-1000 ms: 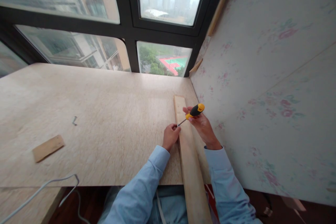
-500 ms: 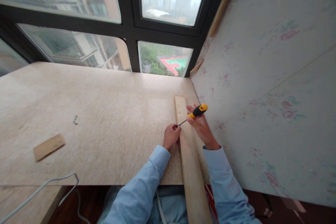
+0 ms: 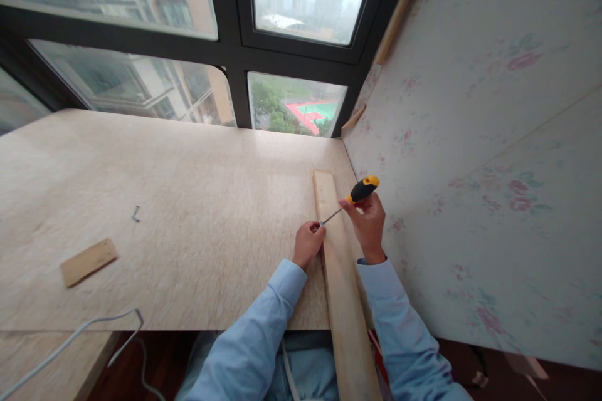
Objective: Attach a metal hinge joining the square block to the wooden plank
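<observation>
My right hand (image 3: 369,225) is closed on a screwdriver (image 3: 363,189) with a black and yellow handle. Its fingers grip near the collar, and the handle's end sticks out above them. The thin shaft slants down left to the fingertips of my left hand (image 3: 309,243). These are pinched at the left edge of a long wooden board (image 3: 341,282), around a small shiny metal piece, seemingly a screw (image 3: 321,224), mostly hidden by the fingers. The board lies on the marble-patterned counter (image 3: 226,232) and overhangs its front edge towards me.
Loose screws (image 3: 136,213) lie on the counter to the left, behind a small wooden offcut (image 3: 89,262). A white cable (image 3: 89,321) loops over the front left edge. The papered wall (image 3: 470,138) rises close on the right, and dark-framed windows (image 3: 291,57) stand behind.
My right hand has gone from spread fingers beside the handle to a closed grip near its collar. The screwdriver's handle has shifted slightly up and right. My left hand has stayed nearly in place.
</observation>
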Available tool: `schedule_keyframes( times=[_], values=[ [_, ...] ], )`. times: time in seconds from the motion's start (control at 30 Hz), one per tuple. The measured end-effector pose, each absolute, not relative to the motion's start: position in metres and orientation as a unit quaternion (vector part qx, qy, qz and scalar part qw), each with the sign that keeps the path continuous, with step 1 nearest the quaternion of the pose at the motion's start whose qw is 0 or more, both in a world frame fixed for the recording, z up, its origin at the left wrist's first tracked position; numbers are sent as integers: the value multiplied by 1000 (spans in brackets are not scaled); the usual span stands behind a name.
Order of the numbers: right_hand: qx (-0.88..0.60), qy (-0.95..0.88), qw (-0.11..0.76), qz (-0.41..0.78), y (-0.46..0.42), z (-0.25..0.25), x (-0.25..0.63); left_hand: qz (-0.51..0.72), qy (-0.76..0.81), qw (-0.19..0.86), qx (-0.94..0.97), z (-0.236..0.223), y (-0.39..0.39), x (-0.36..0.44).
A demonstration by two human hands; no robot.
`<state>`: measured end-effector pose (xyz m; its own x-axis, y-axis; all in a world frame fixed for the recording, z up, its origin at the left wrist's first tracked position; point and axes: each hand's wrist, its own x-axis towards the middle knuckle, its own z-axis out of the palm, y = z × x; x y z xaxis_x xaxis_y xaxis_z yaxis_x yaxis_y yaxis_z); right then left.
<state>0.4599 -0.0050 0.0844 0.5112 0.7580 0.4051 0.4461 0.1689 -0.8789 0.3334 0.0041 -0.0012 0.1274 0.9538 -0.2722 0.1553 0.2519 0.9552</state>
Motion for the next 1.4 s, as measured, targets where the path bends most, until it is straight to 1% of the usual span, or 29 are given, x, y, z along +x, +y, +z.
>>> schedule_keyframes(
  times=[0.07,0.13,0.2,0.33,0.43,0.67,0.97,1.03,1.17,1.3,1.4],
  values=[
    [-618,-450,632,131,-5,85,463,351,559,556,505,-2,4,333],
    [-626,-436,634,128,-6,85,470,351,560,550,511,-2,5,333],
    [-662,-447,590,112,-7,84,480,352,562,543,515,0,5,333],
    [-731,-501,458,70,-13,76,498,339,589,530,507,5,7,336],
    [-749,-522,403,68,-18,64,507,329,606,519,505,7,10,338],
    [-791,-523,308,76,-26,34,519,313,616,513,510,5,14,340],
    [-805,-519,269,103,-34,20,520,297,623,497,526,4,15,340],
    [-807,-523,256,100,-35,17,521,311,608,517,516,2,14,339],
    [-813,-526,229,94,-36,10,522,350,544,607,462,-2,9,334],
    [-815,-528,220,90,-36,6,521,341,477,707,394,2,7,327],
    [-808,-542,218,75,-37,5,521,331,454,738,373,5,7,323]
  ],
)
